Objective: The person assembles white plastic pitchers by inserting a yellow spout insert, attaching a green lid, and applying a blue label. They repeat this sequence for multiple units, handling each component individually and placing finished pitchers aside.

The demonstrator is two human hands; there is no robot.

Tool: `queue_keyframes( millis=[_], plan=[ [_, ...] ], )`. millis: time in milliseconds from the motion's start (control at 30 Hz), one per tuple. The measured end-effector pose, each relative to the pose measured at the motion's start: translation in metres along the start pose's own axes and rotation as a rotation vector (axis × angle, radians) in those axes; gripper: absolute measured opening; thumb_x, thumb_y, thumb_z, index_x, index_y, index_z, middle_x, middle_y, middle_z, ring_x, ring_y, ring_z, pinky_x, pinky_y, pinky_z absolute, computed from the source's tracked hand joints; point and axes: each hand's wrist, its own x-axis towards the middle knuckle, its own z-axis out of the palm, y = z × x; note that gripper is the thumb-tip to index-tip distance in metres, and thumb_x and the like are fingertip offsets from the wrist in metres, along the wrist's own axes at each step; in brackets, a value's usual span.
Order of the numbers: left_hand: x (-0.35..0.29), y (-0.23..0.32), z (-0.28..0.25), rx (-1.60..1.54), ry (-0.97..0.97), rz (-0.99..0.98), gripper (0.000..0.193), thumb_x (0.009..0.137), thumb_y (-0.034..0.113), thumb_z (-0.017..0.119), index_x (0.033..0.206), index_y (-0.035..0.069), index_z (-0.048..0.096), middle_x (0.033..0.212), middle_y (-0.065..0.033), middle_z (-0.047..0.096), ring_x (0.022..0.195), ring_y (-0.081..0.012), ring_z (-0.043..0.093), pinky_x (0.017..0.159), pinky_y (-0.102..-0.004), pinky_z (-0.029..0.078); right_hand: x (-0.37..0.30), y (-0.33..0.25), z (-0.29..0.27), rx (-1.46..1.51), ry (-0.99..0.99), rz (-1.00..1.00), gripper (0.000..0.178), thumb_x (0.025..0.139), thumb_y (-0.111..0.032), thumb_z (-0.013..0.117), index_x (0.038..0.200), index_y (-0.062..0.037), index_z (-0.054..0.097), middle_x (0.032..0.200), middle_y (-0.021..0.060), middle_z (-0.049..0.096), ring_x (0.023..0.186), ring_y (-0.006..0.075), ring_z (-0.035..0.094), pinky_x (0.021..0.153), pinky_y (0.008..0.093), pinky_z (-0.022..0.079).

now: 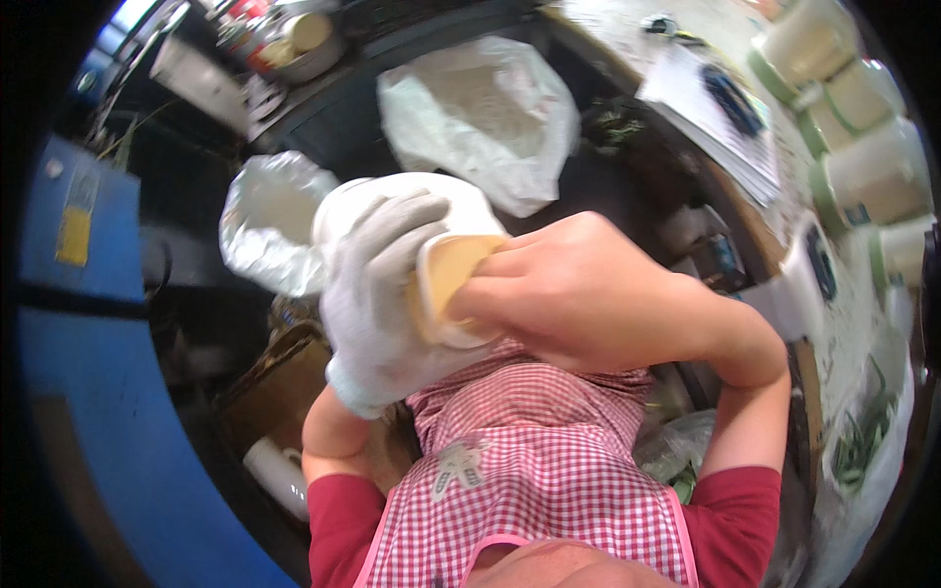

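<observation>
Wearing a light grey glove, my left hand [377, 284] is wrapped around a white plastic container [456, 257] with a cream-coloured inside, its opening tilted toward me. My bare right hand [564, 284] comes in from the right with fingers curled at that opening; the fingertips are partly hidden, and whatever they pinch cannot be made out. Just beyond the glove is a rounded white plastic piece [470, 201]. Whether it joins the held container is unclear, since the glove covers the boundary.
Beyond my hands sit an open white plastic bag [480, 103] and a smaller lined bag [279, 211]. Blue metal cabinets [88, 392] flank the left. The right-hand worktop carries papers [720, 122] and several cream containers with green rims [872, 176]. A white mug-like object [274, 475] lies low left.
</observation>
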Motion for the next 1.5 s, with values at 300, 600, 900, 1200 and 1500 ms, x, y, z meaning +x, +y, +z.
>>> queue_keyframes(
  millis=[300, 600, 900, 1200, 1500],
  plan=[
    [0.010, 0.012, 0.008, -0.057, -0.096, -0.022, 0.087, 0.065, 0.038, 0.097, 0.133, 0.007, 0.053, 0.138, -0.0160, 0.060, 0.128, -0.0398, 0.060, 0.110, -0.0525, 0.047, -0.012, -0.001, 0.015, 0.406, 0.251, 0.112, 0.015, 0.092, -0.014, 0.068, 0.098, -0.0013, 0.066, 0.090, 0.0165, 0.072, 0.085, 0.0398, 0.070, 0.074, 0.0479, 0.056],
    [0.021, 0.008, 0.012, -0.084, -0.060, 0.013, 0.086, 0.065, 0.032, 0.095, 0.134, 0.006, 0.052, 0.139, -0.0161, 0.059, 0.127, -0.0376, 0.060, 0.103, -0.0476, 0.052, -0.030, -0.004, 0.020, 0.288, 0.133, 0.137, 0.022, 0.091, -0.015, 0.070, 0.111, -0.0059, 0.071, 0.107, 0.0151, 0.074, 0.104, 0.0357, 0.071, 0.087, 0.0447, 0.057],
    [0.062, -0.003, -0.068, -0.512, -0.077, -0.504, 0.036, 0.096, 0.022, 0.066, 0.126, 0.002, 0.063, 0.125, -0.0108, 0.068, 0.112, -0.0224, 0.066, 0.098, -0.0374, 0.053, -0.173, 0.235, -0.114, -0.842, 0.330, 0.892, 0.032, 0.091, -0.022, 0.074, 0.121, -0.0115, 0.067, 0.130, 0.0174, 0.059, 0.120, 0.0373, 0.059, 0.100, 0.0448, 0.051],
    [0.071, -0.140, -0.009, -0.555, -0.416, -0.364, 0.028, 0.108, 0.021, 0.059, 0.099, -0.003, 0.068, 0.134, -0.0154, 0.069, 0.120, -0.0190, 0.062, 0.103, -0.0303, 0.046, -0.159, 0.288, -0.076, -1.220, 0.235, 0.887, 0.016, 0.094, -0.009, 0.058, 0.107, -0.0029, 0.067, 0.106, 0.0103, 0.071, 0.107, 0.0281, 0.069, 0.088, 0.0385, 0.059],
    [0.163, -0.140, 0.115, 0.513, -0.838, -0.417, 0.034, 0.093, 0.033, 0.071, 0.094, -0.001, 0.077, 0.095, -0.0209, 0.076, 0.087, -0.0367, 0.073, 0.083, -0.0436, 0.057, -0.201, 0.249, -0.082, -0.633, 0.529, 1.264, 0.041, 0.101, -0.041, 0.060, 0.117, -0.0033, 0.062, 0.098, 0.0200, 0.076, 0.095, 0.0389, 0.074, 0.083, 0.0493, 0.058]
  ],
)
